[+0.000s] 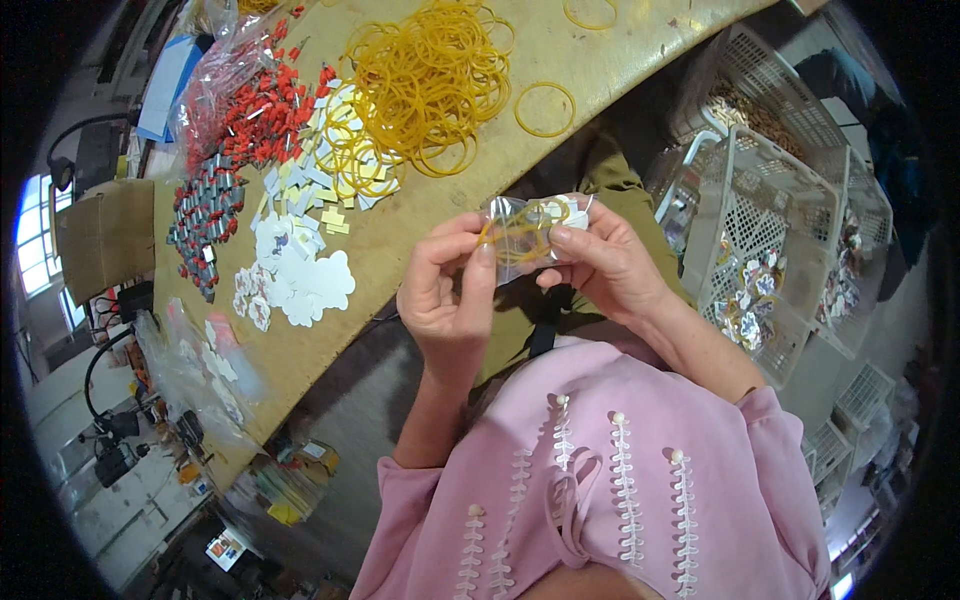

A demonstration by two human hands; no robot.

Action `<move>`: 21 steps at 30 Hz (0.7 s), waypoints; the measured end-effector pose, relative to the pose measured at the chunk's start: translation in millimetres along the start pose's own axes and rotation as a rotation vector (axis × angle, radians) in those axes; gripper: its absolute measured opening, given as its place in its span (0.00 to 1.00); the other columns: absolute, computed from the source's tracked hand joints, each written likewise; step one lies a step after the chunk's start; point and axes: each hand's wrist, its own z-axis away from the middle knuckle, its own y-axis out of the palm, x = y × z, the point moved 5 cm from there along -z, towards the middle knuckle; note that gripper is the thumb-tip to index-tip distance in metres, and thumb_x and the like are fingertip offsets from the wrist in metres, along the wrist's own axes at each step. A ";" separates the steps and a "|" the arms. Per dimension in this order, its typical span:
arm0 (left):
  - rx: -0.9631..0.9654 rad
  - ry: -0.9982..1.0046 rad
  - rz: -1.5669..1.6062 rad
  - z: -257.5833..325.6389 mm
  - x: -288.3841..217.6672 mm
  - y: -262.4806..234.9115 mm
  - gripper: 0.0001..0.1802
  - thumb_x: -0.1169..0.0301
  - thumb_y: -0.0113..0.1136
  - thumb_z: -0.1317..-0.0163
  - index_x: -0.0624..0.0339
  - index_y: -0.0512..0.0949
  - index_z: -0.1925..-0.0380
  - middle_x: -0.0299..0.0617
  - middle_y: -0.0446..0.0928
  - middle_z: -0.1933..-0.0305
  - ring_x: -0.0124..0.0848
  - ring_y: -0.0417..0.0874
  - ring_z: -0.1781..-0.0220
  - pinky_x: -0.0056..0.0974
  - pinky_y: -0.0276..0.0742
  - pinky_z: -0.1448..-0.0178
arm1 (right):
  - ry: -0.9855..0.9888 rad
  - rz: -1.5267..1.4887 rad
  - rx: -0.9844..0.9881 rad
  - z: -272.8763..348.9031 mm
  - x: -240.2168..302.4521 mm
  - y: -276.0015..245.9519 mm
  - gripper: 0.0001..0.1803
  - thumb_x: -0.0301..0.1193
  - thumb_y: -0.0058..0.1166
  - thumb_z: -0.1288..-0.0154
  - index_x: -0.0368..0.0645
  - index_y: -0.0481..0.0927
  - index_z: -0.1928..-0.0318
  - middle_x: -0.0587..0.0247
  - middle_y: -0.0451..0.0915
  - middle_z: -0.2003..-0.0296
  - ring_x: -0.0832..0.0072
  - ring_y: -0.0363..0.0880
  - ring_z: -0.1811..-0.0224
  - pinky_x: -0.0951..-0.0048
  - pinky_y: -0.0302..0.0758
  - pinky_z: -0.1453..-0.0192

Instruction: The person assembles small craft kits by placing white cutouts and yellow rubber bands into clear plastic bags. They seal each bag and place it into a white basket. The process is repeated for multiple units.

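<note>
A person in a pink top holds a small clear bag (535, 232) up between both hands, over their lap and just short of the table (420, 240) edge. The left hand (447, 295) pinches the bag's left end between thumb and fingertips, fingers curled. The right hand (603, 262) grips the bag's right end, thumb on the near side, fingers behind it. A yellow band (520, 232) lies across the bag where the two hands meet; whether it sits inside the bag or is looped round it cannot be told.

Beyond the hands, on the table, lies a large heap of yellow bands (430, 80), with a single band (545, 108) just to its right. Left of the heap is a pile of red-capped parts (265, 115), and nearer the person a pile of grey cylinders (205, 215). Between these and the left hand lie white paper pieces (300, 275).

To the right of the right hand stand white plastic crates (775, 190), the nearest holding small packed bags (745, 300).
</note>
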 end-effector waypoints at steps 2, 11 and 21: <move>0.051 0.133 -0.195 -7.2 -8.9 -2.4 0.07 0.83 0.62 0.43 0.65 0.77 0.64 0.48 0.79 0.55 0.32 0.80 0.55 0.36 0.77 0.48 | 0.008 0.010 0.110 -2.5 2.2 8.4 0.20 0.29 0.58 0.32 0.42 0.70 0.42 0.57 0.80 0.52 0.68 0.85 0.57 0.71 0.86 0.57; 0.103 0.032 -0.219 -21.2 -31.4 -13.2 0.06 0.82 0.65 0.44 0.65 0.80 0.66 0.39 0.79 0.67 0.23 0.77 0.68 0.27 0.74 0.63 | 0.159 -0.164 0.206 -17.0 -2.9 14.6 0.22 0.33 0.57 0.31 0.46 0.71 0.39 0.60 0.79 0.48 0.68 0.83 0.50 0.63 0.86 0.52; -0.033 -0.037 -0.082 -36.2 -35.9 -23.3 0.06 0.77 0.62 0.35 0.65 0.79 0.60 0.36 0.81 0.68 0.17 0.77 0.70 0.23 0.72 0.65 | 0.149 -0.186 0.194 -19.0 -5.2 17.1 0.23 0.28 0.59 0.34 0.44 0.72 0.40 0.54 0.80 0.49 0.62 0.85 0.54 0.65 0.87 0.56</move>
